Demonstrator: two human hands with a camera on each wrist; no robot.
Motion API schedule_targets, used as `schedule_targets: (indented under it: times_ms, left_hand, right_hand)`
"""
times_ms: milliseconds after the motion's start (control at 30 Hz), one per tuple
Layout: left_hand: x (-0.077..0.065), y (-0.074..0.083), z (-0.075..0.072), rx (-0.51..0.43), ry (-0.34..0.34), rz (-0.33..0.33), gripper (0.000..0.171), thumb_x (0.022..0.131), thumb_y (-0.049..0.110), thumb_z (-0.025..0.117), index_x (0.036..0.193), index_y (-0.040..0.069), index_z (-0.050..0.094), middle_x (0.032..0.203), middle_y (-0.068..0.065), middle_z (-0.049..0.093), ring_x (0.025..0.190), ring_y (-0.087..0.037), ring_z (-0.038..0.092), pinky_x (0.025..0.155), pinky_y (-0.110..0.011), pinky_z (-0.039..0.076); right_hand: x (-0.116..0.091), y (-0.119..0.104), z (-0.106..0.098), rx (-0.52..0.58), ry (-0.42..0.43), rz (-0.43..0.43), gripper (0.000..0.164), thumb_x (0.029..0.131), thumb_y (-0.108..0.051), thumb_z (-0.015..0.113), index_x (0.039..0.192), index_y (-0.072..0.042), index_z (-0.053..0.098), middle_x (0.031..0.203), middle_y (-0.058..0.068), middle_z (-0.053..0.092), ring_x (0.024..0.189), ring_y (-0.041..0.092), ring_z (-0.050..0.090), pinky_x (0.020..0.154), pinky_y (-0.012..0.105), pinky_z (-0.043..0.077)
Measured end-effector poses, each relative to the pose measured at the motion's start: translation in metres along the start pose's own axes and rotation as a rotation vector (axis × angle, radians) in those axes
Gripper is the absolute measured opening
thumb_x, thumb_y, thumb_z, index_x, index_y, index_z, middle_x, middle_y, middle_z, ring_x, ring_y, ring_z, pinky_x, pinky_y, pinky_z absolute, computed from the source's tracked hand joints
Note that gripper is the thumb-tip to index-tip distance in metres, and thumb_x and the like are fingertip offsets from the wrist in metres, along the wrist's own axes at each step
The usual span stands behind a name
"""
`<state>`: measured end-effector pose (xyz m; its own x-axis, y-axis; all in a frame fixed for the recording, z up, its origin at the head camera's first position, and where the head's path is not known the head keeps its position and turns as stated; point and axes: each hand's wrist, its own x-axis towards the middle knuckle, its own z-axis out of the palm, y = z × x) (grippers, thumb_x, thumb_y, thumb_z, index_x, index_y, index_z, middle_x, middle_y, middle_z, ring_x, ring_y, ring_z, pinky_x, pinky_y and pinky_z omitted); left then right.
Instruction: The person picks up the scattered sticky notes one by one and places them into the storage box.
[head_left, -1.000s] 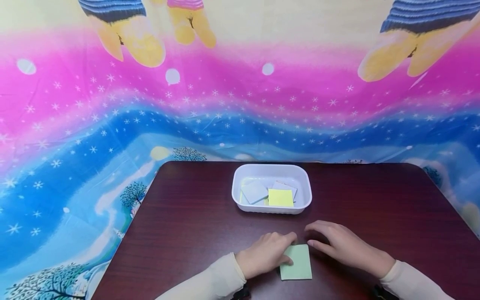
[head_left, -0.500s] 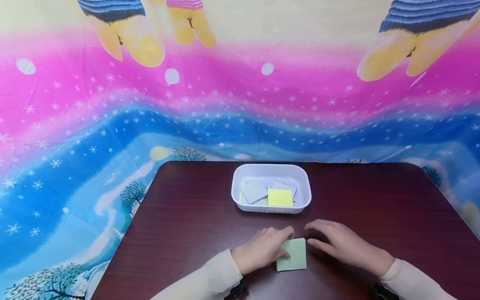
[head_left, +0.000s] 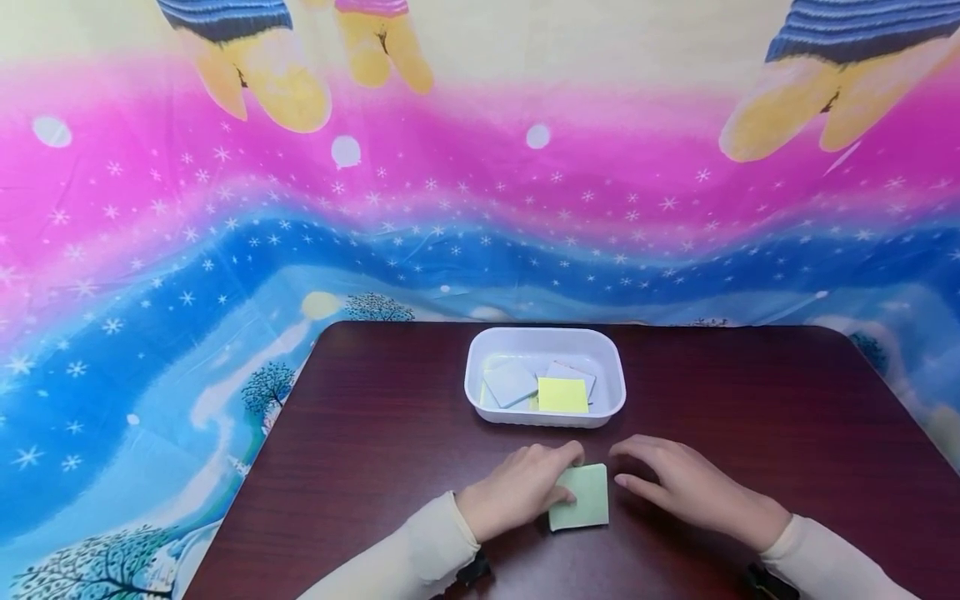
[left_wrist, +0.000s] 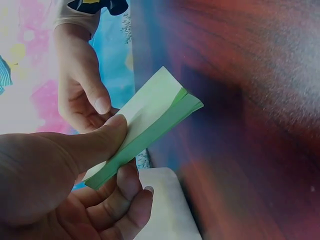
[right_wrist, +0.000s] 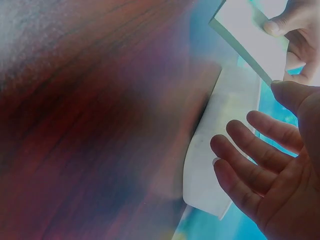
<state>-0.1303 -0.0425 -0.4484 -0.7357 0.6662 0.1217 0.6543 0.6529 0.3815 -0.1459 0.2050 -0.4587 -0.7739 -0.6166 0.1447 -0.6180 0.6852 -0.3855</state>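
A pad of green sticky notes (head_left: 587, 498) is pinched by my left hand (head_left: 517, 490), thumb on its top face and fingers beneath. In the left wrist view the pad (left_wrist: 150, 120) is tilted and held above the table, its layered edge showing. To the right of the pad, my right hand (head_left: 697, 492) hovers with relaxed, spread fingers and holds nothing. The right wrist view shows those fingers (right_wrist: 245, 145) apart from one another, with the thumb tip close to a corner of the pad; whether they touch there I cannot tell.
Beyond the hands stands a white plastic tub (head_left: 480, 406) on the dark wood table (head_left: 360, 433). Inside it lie a yellow sticky-note pad (head_left: 562, 395) and pale square pads (head_left: 512, 383). A patterned cloth (head_left: 450, 208) hangs behind the table's far edge.
My left hand has moved the green pad away from the table's near side, toward the tub and slightly left. The right hand has hardly moved.
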Motion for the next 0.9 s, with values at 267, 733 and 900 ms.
schedule_targets:
  times_ms: [267, 733, 900]
  left_hand:
    - [0.001, -0.002, -0.010, 0.014, 0.027, 0.011, 0.030, 0.078, 0.028, 0.072, 0.097, 0.019, 0.050, 0.073, 0.011, 0.052, 0.061, -0.001, 0.047, 0.051, -0.017, 0.038]
    - [0.000, -0.007, -0.024, 0.002, 0.084, 0.008, 0.032, 0.079, 0.026, 0.072, 0.103, 0.019, 0.051, 0.077, 0.010, 0.054, 0.067, -0.001, 0.049, 0.057, -0.016, 0.040]
    - [-0.001, -0.010, -0.028, -0.010, 0.104, 0.013, 0.032, 0.081, 0.026, 0.071, 0.105, 0.017, 0.051, 0.079, 0.009, 0.055, 0.067, 0.000, 0.049, 0.059, -0.015, 0.041]
  right_hand:
    - [0.003, -0.003, -0.005, -0.008, 0.057, -0.041, 0.025, 0.085, -0.028, 0.066, 0.108, -0.018, 0.066, 0.102, -0.014, 0.063, 0.095, 0.003, 0.059, 0.080, 0.033, 0.050]
    - [0.008, -0.002, -0.009, -0.013, 0.042, -0.019, 0.029, 0.087, -0.034, 0.064, 0.111, -0.018, 0.066, 0.105, -0.012, 0.064, 0.096, 0.001, 0.058, 0.080, 0.032, 0.050]
    - [0.012, -0.002, -0.011, -0.022, 0.039, -0.010, 0.029, 0.086, -0.034, 0.064, 0.111, -0.018, 0.066, 0.104, -0.012, 0.064, 0.096, 0.002, 0.058, 0.080, 0.032, 0.050]
